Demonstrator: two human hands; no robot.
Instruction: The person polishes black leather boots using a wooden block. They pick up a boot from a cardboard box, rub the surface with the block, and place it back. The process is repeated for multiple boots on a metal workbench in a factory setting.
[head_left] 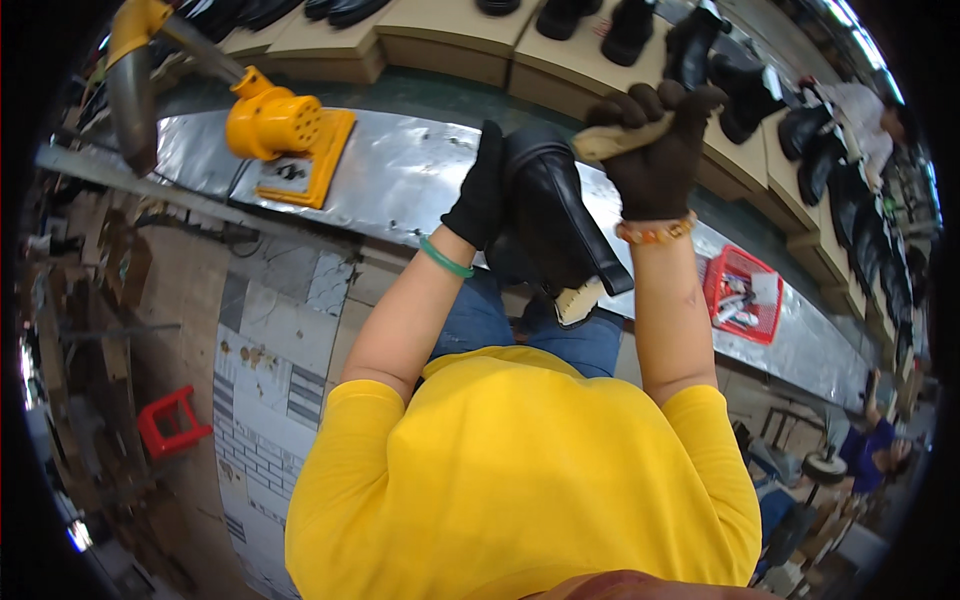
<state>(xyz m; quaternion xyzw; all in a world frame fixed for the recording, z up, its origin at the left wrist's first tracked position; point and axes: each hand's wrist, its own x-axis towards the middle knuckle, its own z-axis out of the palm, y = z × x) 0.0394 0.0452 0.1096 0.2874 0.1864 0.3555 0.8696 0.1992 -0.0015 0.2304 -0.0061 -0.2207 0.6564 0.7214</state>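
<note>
My left hand (480,190), in a black glove, grips the left side of a black leather boot (560,215). The boot is tilted over the near edge of the metal bench, its toe end pointing away from me. Cream material (577,302) shows at its near end. To the right of the boot, my right hand (655,160) in a dark brown glove is raised, its fingers curled round a tan pad or folded cloth (620,138). I cannot make out which it is. The pad is apart from the boot.
A yellow machine with a round perforated housing (275,125) stands on the metal bench (400,165) at left. A red basket (743,295) of small items sits at right. Black shoes line a tan shelf (450,45) behind. A red stool (173,422) is on the floor; a person (872,455) is far right.
</note>
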